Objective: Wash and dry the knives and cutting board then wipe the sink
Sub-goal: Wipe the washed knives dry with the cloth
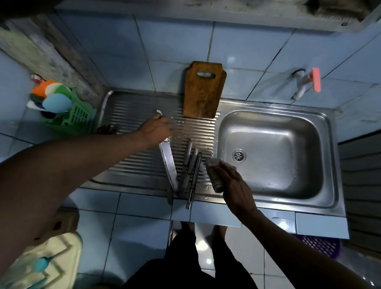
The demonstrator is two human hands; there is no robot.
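Observation:
A wooden cutting board (202,92) leans upright against the blue tiled wall at the back of the steel drainboard (132,159). My left hand (156,127) grips the handle of a large knife (168,163), its blade pointing toward the front edge. Three smaller knives (190,167) lie side by side just right of that blade. My right hand (234,186) presses a grey cloth (214,173) onto the drainboard beside the sink basin (274,152).
A wall tap with a pink handle (307,82) is above the basin's back right corner. A green basket with coloured utensils (71,112) stands left of the drainboard. A purple basket (321,245) sits under the counter on the right.

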